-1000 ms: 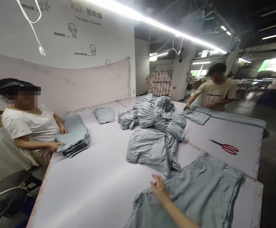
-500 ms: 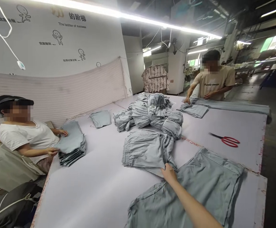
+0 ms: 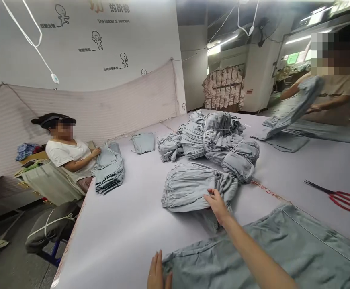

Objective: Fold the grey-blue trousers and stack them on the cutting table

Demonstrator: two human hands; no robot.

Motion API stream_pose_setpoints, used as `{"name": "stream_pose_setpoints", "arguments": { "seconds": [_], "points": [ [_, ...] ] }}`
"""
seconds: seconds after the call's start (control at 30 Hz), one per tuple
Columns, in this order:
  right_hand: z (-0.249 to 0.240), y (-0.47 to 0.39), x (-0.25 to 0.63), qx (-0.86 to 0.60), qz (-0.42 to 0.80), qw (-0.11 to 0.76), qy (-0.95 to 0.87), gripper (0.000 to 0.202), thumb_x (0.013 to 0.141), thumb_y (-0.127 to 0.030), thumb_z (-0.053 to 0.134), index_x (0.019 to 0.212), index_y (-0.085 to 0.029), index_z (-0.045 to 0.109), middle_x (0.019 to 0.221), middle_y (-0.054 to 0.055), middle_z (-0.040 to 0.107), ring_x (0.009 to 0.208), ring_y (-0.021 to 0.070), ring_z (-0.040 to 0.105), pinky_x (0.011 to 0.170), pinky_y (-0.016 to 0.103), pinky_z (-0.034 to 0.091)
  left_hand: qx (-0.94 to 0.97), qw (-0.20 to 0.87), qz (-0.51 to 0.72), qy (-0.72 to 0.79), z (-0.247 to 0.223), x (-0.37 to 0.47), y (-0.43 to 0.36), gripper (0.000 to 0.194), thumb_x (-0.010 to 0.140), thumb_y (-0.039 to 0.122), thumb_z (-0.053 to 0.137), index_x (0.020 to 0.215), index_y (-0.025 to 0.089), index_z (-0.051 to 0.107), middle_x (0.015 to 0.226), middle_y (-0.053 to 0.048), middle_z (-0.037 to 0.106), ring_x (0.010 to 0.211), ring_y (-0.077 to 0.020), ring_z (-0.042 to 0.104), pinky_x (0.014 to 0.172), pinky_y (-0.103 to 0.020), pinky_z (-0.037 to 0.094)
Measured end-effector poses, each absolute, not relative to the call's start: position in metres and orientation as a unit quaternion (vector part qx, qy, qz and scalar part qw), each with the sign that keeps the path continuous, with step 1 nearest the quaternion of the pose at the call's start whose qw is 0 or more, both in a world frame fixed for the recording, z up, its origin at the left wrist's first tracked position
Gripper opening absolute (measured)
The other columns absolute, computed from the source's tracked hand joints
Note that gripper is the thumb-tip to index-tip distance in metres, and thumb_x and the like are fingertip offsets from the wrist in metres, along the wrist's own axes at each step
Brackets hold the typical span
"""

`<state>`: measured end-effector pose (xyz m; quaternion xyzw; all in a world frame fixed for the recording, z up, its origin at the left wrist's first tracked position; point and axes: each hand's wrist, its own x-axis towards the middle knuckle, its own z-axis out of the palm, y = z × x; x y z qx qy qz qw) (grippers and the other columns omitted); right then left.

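A stack of folded grey-blue trousers (image 3: 189, 188) lies mid-bench (image 3: 123, 233), the right hand (image 3: 218, 204) at its near edge, fingers bent; whether they pinch cloth, I cannot tell. The left hand (image 3: 156, 273), thumb parted from fingers, meets 1 flat garment's (image 3: 310, 245) corner. Tied bundles (image 3: 193, 140) lie behind the stack.

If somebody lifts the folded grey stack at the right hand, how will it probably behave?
The folded stack will likely sag, since its cloth wrinkles softly. Its layers may slide apart, as no tie shows around it.
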<state>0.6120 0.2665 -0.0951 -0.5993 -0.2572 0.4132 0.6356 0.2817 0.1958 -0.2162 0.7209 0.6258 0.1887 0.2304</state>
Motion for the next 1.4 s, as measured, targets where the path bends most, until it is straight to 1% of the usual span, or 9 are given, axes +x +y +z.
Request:
{"name": "stream_pose_setpoints", "arguments": {
  "seconds": [0.2,0.43,0.57,0.73,0.83,1.0,1.17,1.27,1.4],
  "points": [
    [-0.073,0.275,0.618,-0.515,0.482,0.671,-0.23,0.054,0.06,-0.043,0.073,0.107,-0.024,0.055,0.071,-0.004,0.061,0.066,0.0175,0.057,0.057,0.028,0.045,0.741,0.231,0.079,0.626,-0.17,0.34,0.25,0.075,0.074,0.011,0.047,0.146,0.007,0.025,0.158,-0.015,0.023,0.146,-0.0283,0.018,0.118,-0.041,0.023],
    [-0.045,0.278,0.607,-0.452,0.521,0.678,-0.254,0.05,0.062,-0.045,0.08,0.103,-0.024,0.062,0.087,0.0,0.064,0.075,0.0146,0.055,0.065,0.026,0.046,0.75,0.182,0.165,0.615,-0.165,0.403,0.332,0.087,0.07,0.009,0.056,0.148,0.006,0.016,0.159,-0.018,0.017,0.147,-0.0312,0.009,0.116,-0.044,0.029],
    [-0.036,0.269,0.607,-0.448,0.508,0.678,-0.287,0.043,0.067,-0.044,0.079,0.102,-0.023,0.065,0.09,0.001,0.063,0.081,0.0139,0.055,0.071,0.023,0.047,0.74,0.164,0.217,0.615,-0.161,0.419,0.368,0.055,0.075,0.006,0.044,0.13,0.014,0.049,0.155,-0.016,0.032,0.147,-0.0313,0.014,0.113,-0.054,0.03],
    [-0.014,0.273,0.623,-0.434,0.472,0.732,-0.232,0.044,0.066,-0.043,0.08,0.104,-0.028,0.064,0.086,-0.001,0.062,0.071,0.0121,0.056,0.062,0.023,0.048,0.806,0.236,0.171,0.514,-0.095,0.403,0.374,0.026,0.079,0.014,0.041,0.095,0.022,0.061,0.106,-0.008,0.071,0.126,-0.0294,0.051,0.114,-0.065,-0.004],
    [0.011,0.295,0.63,-0.402,0.41,0.783,-0.239,0.04,0.066,-0.039,0.079,0.102,-0.028,0.064,0.088,-0.001,0.062,0.072,0.0122,0.057,0.064,0.025,0.049,0.815,0.36,0.111,0.44,-0.036,0.385,0.364,0.018,0.076,0.019,0.046,0.084,0.022,0.063,0.087,0.0,0.072,0.093,-0.0234,0.064,0.116,-0.055,0.015],
    [0.01,0.371,0.621,-0.385,0.354,0.804,-0.282,0.04,0.065,-0.035,0.076,0.1,-0.025,0.061,0.086,-0.003,0.061,0.079,0.0126,0.058,0.08,0.029,0.049,0.547,0.712,0.09,0.431,0.002,0.363,0.363,0.033,0.065,0.026,0.065,0.097,0.017,0.066,0.089,-0.003,0.074,0.092,-0.0256,0.064,0.087,-0.037,0.049],
    [-0.061,0.407,0.597,-0.536,0.456,0.634,-0.32,0.07,0.06,-0.042,0.075,0.123,-0.024,0.051,0.105,0.007,0.066,0.101,0.0239,0.061,0.097,0.044,0.044,0.286,0.811,0.236,0.452,-0.072,0.351,0.365,0.049,0.068,0.043,0.067,0.103,0.008,0.064,0.08,-0.009,0.074,0.084,-0.0241,0.068,0.089,-0.034,0.05],
    [-0.106,0.366,0.575,-0.588,0.505,0.491,-0.398,0.082,0.064,-0.048,0.072,0.137,-0.024,0.042,0.127,0.014,0.06,0.118,0.0301,0.055,0.102,0.05,0.04,0.235,0.807,0.336,0.424,-0.127,0.347,0.349,0.079,0.076,0.072,0.038,0.122,0.01,0.054,0.119,-0.016,0.068,0.115,-0.0281,0.06,0.101,-0.039,0.046],
    [-0.144,0.287,0.539,-0.556,0.449,0.337,-0.612,0.076,0.069,-0.046,0.069,0.138,-0.024,0.047,0.145,0.013,0.045,0.135,0.0321,0.039,0.112,0.051,0.03,0.184,0.804,0.414,0.386,-0.162,0.357,0.32,0.093,0.076,0.079,0.018,0.136,0.012,0.04,0.151,-0.015,0.039,0.136,-0.0279,0.041,0.11,-0.043,0.038]
  ]
}}
